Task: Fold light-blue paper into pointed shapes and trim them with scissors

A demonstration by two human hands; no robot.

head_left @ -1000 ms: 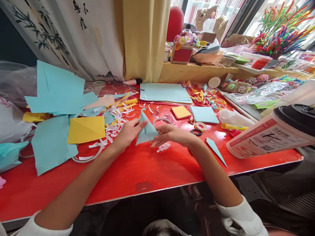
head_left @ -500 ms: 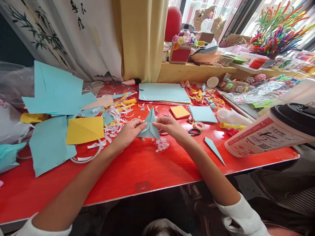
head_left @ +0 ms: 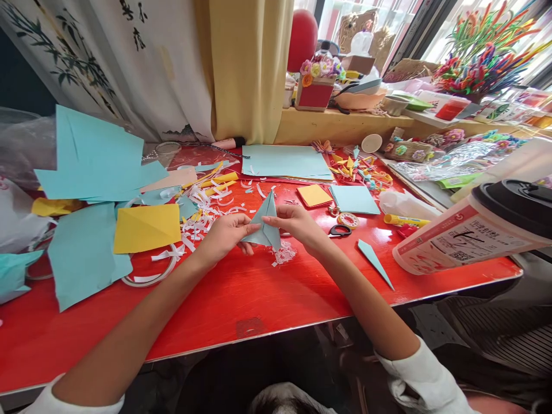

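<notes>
White paper cup (head_left: 435, 238): I make out printed characters, a bold black scrawl and a QR code on its side; the small print is too fine for me.
White curtain (head_left: 172, 75): black brushed characters beside painted bamboo, next to a yellow curtain (head_left: 245, 75).
Bench (head_left: 215, 310): glossy red, with a dull patch near the front edge.
Windowsill (head_left: 357, 122): behind the bench, crowded, with a red balloon (head_left: 302, 40) and a flower-trimmed red box (head_left: 314, 95) at my end of view.
Loose paper: light blue sheets (head_left: 84, 253) on the left, a creased yellow sheet (head_left: 146, 229) and curled white shreds (head_left: 202, 230).
Square stacks: yellow squares (head_left: 314, 195) and light blue squares (head_left: 356, 199) towards the back, near black-handled scissors (head_left: 340, 230).
Pointed blue piece (head_left: 375, 264): lying on the bench between the right forearm and the cup.
Folded blue paper (head_left: 266, 230): between the hands, above the middle of the bench, a sharp tip pointing away from me, creases running down its face.
Left hand (head_left: 228, 234): pinching its left side, thumb on top.
Right hand (head_left: 297, 225): thumb pressed on its right side, grip narrow.
</notes>
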